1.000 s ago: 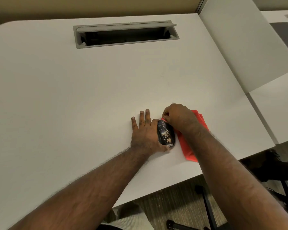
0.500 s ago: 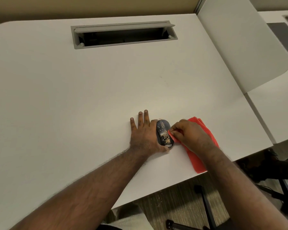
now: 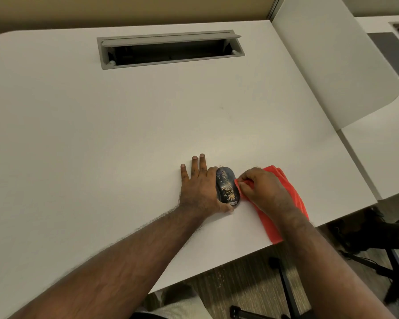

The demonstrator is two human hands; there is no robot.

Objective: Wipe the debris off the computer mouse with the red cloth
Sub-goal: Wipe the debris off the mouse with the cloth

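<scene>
A dark computer mouse (image 3: 226, 186) lies on the white desk (image 3: 101, 146) near its front edge, with tan crumbs scattered over its top. My left hand (image 3: 199, 187) rests flat against the mouse's left side, fingers spread on the desk, thumb curled round its rear end. My right hand (image 3: 262, 191) is shut on the red cloth (image 3: 293, 196), pinching its edge against the mouse's right side. The rest of the cloth trails under my wrist toward the desk's front edge.
A grey cable slot (image 3: 171, 48) with a raised lid is set into the desk at the back. A white divider panel (image 3: 332, 61) rises on the right, with a second desk (image 3: 382, 157) beyond it. A chair base (image 3: 283, 284) stands on the floor below.
My right hand with the cloth has moved from the mouse's far tip down to its right side. The left hand and the mouse have stayed put.
</scene>
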